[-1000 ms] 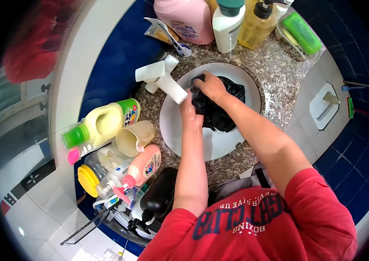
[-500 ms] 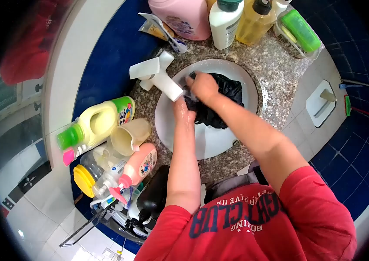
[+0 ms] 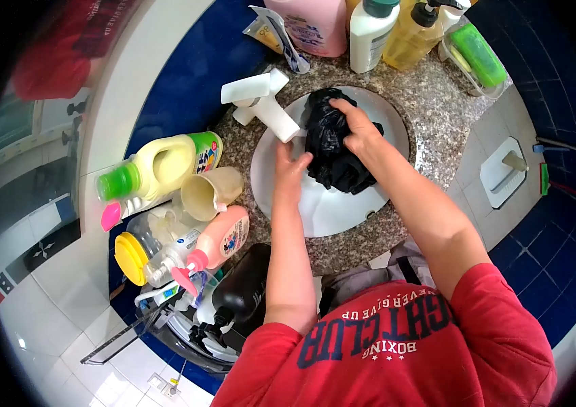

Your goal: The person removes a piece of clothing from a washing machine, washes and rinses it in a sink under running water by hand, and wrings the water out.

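Wet black cloth (image 3: 332,146) lies bunched in the white round sink (image 3: 322,214), its upper part raised toward the far rim. My right hand (image 3: 358,129) grips the cloth from the right, thumb and fingers pressed into it. Just left of the cloth, under the spout of the white faucet (image 3: 261,102), is my left hand (image 3: 291,169); its thumb and fingers are apart and nothing shows in it. The tips of its fingers are partly hidden by the spout.
Left of the sink stand a cream detergent bottle (image 3: 165,166), a beige cup (image 3: 212,193) and a pink pump bottle (image 3: 223,237). More bottles, including a white one (image 3: 371,37), line the back. A green brush (image 3: 478,55) rests in a tray at back right.
The black cloth has been gathered up higher toward the far rim in my right hand. My left hand has come away from it, its fingers now spread. The camera view has shifted slightly.
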The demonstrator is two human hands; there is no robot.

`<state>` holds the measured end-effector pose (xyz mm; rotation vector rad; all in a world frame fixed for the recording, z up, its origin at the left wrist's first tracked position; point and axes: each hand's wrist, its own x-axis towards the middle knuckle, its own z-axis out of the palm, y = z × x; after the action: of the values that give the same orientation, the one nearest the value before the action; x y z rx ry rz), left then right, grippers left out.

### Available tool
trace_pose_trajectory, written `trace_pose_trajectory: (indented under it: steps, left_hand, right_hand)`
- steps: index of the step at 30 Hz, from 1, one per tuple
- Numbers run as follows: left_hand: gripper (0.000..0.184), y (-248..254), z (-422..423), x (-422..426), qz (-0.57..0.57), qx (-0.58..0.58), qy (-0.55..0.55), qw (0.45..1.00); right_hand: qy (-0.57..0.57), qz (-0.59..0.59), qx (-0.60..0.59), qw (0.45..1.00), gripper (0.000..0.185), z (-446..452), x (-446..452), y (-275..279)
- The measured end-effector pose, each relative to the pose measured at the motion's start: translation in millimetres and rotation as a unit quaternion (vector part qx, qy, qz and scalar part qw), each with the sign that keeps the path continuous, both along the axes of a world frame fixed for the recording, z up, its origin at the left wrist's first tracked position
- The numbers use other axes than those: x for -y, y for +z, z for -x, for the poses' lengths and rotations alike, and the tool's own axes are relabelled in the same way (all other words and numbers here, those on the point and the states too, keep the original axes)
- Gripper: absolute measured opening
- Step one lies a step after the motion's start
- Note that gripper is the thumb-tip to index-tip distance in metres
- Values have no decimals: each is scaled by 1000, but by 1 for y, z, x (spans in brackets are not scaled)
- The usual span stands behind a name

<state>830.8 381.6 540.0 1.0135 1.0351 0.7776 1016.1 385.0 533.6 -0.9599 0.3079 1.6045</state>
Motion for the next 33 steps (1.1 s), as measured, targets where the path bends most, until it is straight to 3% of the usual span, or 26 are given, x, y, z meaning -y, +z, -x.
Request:
trace_pose_trajectory:
  steps: [2, 6, 8, 9, 10, 12, 13, 16, 17, 19, 21, 22, 24, 25, 26, 28, 29, 32, 33]
  left_hand:
    - [81, -6, -3, 10, 115, -49, -85, 989]
    - [78, -9, -24, 18, 93, -104, -154, 978]
    - [73, -15, -29, 16, 135, -146, -142, 970]
    - [63, -17, -30, 18, 118, -69, -91, 986]
    - [63, -18, -30, 18, 117, -70, -93, 986]
    - [57, -19, -31, 20, 166, 63, 44, 983]
    - [48, -18, -31, 21, 128, 50, 48, 989]
    - [43, -23, -12, 16, 150, 7, 50, 987]
    - [43, -27, -4, 15, 167, 61, 88, 980]
    - [43, -10, -2, 13, 136, 45, 117, 983]
    - [41, 7, -7, 10, 72, 14, 157, 985]
    - [41, 3, -4, 5, 72, 15, 158, 985]
    - [39, -5, -1, -7, 108, 103, 194, 970]
    - [37, -7, -4, -10, 133, 101, 212, 963]
    - [37, -11, -3, -13, 134, 101, 211, 963]
    - [36, -22, 3, -18, 242, 129, 177, 945]
    - [36, -28, 5, -18, 242, 128, 176, 946]
    - [38, -39, 4, -16, 292, 167, 103, 936]
    - [38, -45, 3, -19, 296, 163, 106, 935]
  right_hand:
    - [-86, 41, -140, 986, 26, 2, 7, 19]
    - [-154, 75, -240, 955, 28, 18, 15, 33]
    - [-188, 89, -254, 945, 31, 29, 14, 38]
    - [-200, 96, -256, 941, 30, 31, 11, 43]
    - [-212, 102, -258, 937, 29, 31, 8, 48]
    - [-208, 110, -258, 937, 28, 34, 4, 58]
    - [-200, 120, -255, 938, 27, 34, 5, 61]
    - [-163, 96, -274, 943, 25, 23, -1, 41]
    - [-112, 104, -238, 959, 29, 12, -3, 35]
    - [-63, 81, -126, 987, 24, -2, -5, -16]
    - [16, 112, 25, 993, 18, -9, 6, -7]
    - [16, 112, 27, 993, 18, -9, 13, -12]
    - [147, 88, 243, 955, 23, -9, 24, -22]
    - [201, 73, 280, 936, 39, -10, 27, -24]
    - [200, 74, 280, 936, 39, -8, 27, -28]
    - [81, 38, 277, 957, 58, 2, 20, -25]
    - [96, 24, 268, 958, 72, 2, 17, -24]
    - [144, 26, 191, 971, 70, 4, 9, -7]
    - [161, 29, 144, 976, 60, 3, 7, -15]
